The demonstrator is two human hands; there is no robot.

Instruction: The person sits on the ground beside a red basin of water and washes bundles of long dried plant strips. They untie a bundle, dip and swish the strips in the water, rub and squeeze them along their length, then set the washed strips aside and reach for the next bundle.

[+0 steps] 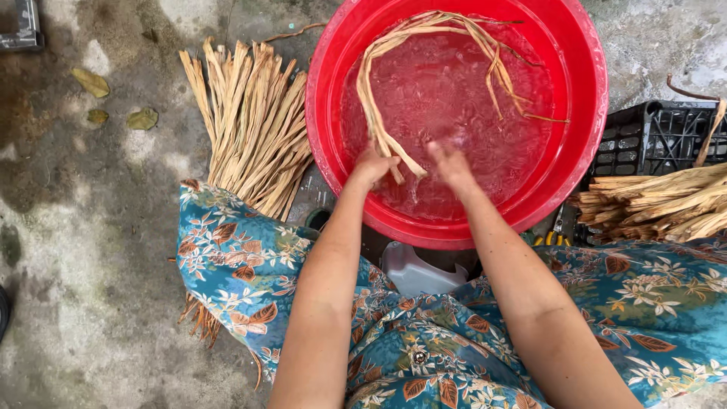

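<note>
Dried fibre strips loop through the water of the red basin, bending from near-left to far, loose ends trailing right. Left hand closes around their near end; right hand dips in the water, grip unclear. Loose bundles lie left and right.

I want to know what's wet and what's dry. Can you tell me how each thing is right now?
Red basin: filled with water, rippling.
Long strips: bent in a loop, partly soaking.
Left hand: closed on the strips at the water.
Right hand: dipped in water, blurred.
Left bundle: lying dry on the ground.
Right bundle: stacked dry on a black crate.
</note>
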